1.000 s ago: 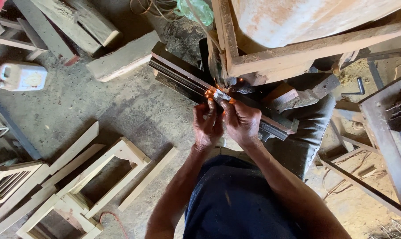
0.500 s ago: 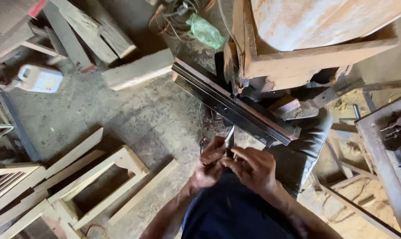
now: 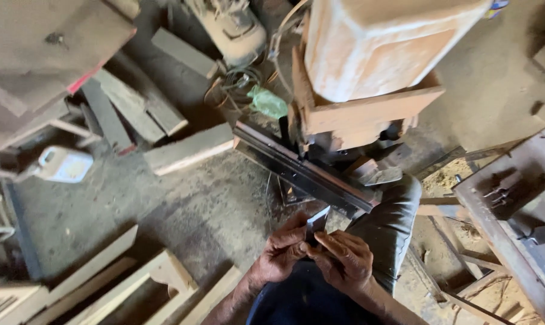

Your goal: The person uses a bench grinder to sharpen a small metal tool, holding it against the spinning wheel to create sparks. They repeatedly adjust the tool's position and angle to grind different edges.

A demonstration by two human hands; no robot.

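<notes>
Overhead, from the head camera, a dusty concrete floor (image 3: 182, 204) is seen filling the middle of the frame. In the upper centre a worn wooden block (image 3: 375, 42) is set on a rough timber frame (image 3: 369, 111), and a long dark metal bar (image 3: 302, 171) is laid slantwise beneath it, running from centre frame down toward the right. Just past the bar's lower end a knee in grey trousers (image 3: 393, 216) is raised, so the space between bar and body is narrowed. A green plastic bag (image 3: 267, 101) and tangled cords are lodged behind the frame; a wooden plank (image 3: 188, 148) is laid left of the bar, and a white jug (image 3: 65, 164) is found at mid-left. Pale wooden frames (image 3: 128, 283) are scattered along the lower left edge, and a rusty metal bench (image 3: 513, 210) is placed at the right.

At lower centre both hands are brought close together in front of the body, wrists bent inward. A small dark metal piece (image 3: 316, 221) is pinched between them, its pale tip pointed up toward the bar but kept apart from it. The left hand (image 3: 283, 251) is curled around its lower part, and the right hand (image 3: 345, 260) is closed against it from the other side, fingers folded over.
</notes>
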